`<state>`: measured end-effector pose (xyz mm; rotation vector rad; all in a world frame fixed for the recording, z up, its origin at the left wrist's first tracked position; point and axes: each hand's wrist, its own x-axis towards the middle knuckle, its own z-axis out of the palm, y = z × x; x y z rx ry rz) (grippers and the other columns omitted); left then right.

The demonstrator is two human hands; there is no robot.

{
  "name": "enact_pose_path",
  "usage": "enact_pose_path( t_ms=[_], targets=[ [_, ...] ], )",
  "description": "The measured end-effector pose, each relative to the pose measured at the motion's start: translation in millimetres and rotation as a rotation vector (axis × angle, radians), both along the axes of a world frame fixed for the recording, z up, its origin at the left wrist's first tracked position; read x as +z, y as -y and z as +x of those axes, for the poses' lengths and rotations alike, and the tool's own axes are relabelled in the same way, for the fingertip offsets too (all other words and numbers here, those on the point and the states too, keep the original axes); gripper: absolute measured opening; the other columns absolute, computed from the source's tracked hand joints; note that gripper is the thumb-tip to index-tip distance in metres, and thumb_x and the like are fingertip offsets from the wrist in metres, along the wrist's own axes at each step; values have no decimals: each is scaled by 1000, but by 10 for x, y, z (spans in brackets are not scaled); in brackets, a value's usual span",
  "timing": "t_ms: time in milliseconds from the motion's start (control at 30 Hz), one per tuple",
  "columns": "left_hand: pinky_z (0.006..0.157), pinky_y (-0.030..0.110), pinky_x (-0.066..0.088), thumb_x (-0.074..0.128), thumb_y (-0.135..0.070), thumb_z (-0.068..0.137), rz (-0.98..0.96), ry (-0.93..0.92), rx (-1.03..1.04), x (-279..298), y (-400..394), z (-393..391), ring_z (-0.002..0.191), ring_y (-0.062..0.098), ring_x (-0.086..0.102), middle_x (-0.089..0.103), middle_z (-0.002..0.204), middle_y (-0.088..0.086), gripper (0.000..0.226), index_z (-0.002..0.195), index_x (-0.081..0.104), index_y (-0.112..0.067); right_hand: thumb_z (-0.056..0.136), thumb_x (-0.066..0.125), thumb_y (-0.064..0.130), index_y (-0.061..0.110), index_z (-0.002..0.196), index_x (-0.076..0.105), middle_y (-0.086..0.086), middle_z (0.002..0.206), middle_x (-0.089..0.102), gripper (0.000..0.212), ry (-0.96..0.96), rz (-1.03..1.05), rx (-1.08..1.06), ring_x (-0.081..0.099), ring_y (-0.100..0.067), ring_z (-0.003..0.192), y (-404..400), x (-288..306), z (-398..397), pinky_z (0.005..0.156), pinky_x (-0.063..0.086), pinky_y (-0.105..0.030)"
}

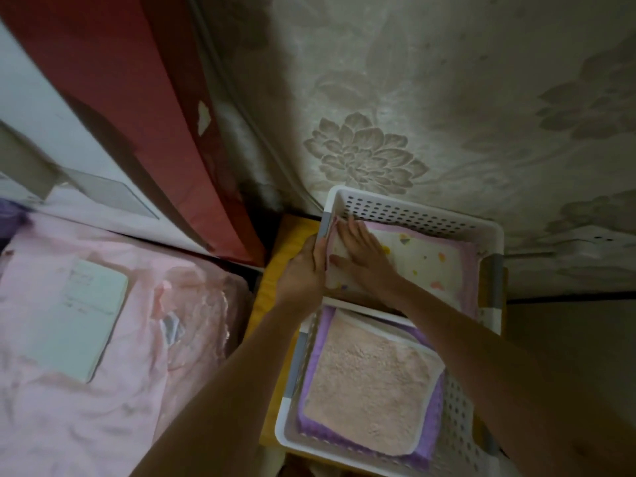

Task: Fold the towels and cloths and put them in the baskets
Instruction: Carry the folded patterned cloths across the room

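Two white perforated baskets stand side by side. The far basket [413,210] holds a folded white cloth with coloured spots [430,259] lying on a pink-edged towel. My right hand [361,256] lies flat on the left end of that cloth, fingers straight. My left hand [304,270] grips the cloth's left edge at the basket's left wall. The near basket [457,425] holds a folded pink fluffy towel [371,387] on top of a purple towel [426,449].
Both baskets sit on a yellow surface [272,304] against a floral-patterned mattress [447,115]. To the left is a bed with pink sheets [103,407], a pale notebook [75,318] on it, and a red panel [155,115] behind.
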<state>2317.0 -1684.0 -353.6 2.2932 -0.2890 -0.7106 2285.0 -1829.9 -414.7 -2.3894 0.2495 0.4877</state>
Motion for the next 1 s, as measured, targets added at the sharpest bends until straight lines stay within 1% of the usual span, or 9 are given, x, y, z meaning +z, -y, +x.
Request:
enact_pose_path(
  t_ms=[133,267,400,533,633,767,833,933,1000],
  targets=[
    [90,38,45,24,-41,102,-35,-9,29,-44,-7,14,111,31,56,61,122,9,45,134,48,-20,77,30,78,14,152,-5,-6,160,-11,104,-3,-145,72,-14,-21,147,-28,-38,-4,119,-6,-37],
    [87,36,45,25,-39,102,-15,13,37,-22,13,11,108,30,57,61,119,10,45,133,48,-16,82,49,68,16,151,-13,-7,160,-13,106,-5,-301,139,-14,-22,147,-78,-48,-20,117,-8,-35],
    [90,40,44,26,-26,104,32,61,-46,-1,27,29,109,36,55,56,125,16,39,134,46,-10,78,49,74,16,151,-14,-9,160,-13,112,-50,-427,121,-12,-24,147,-161,-83,28,116,-8,-37],
    [110,41,27,23,-36,103,211,236,-90,24,0,-24,138,34,30,31,151,19,52,146,31,-10,86,46,66,18,152,-10,-9,160,-14,98,32,-390,121,-14,-24,147,-104,167,-123,117,-9,-39],
    [113,46,27,21,-41,99,209,522,-263,85,64,-247,140,36,29,33,150,19,59,145,36,-8,92,41,59,18,153,-2,-8,160,-13,84,83,-374,-170,-14,-24,147,139,405,-551,116,-12,-39],
    [109,51,31,6,-46,101,258,461,-610,31,381,-574,134,36,42,48,142,17,67,135,51,-8,95,36,56,14,153,-4,-13,159,-16,81,-110,-303,-562,-12,-28,147,384,549,-1007,117,-5,-40],
    [112,53,24,-4,-52,98,389,451,-643,-2,527,-632,139,36,32,36,150,16,75,143,41,-13,96,34,55,11,152,-7,-16,158,-17,82,-127,-271,-546,-12,-29,147,444,507,-974,117,-5,-40],
    [115,55,6,4,-55,97,505,337,-652,-120,633,-582,147,32,-3,-6,161,4,62,153,2,-29,97,33,54,7,151,-9,-19,158,-15,83,-146,-278,-540,-11,-31,147,494,419,-867,117,-7,-41],
    [114,57,12,11,-53,98,540,268,-700,-124,645,-550,146,34,-6,-12,160,1,60,152,-4,-32,98,30,53,5,151,-9,-19,158,-14,81,-109,-345,-578,-11,-31,147,406,345,-872,117,-8,-40]
  ],
)
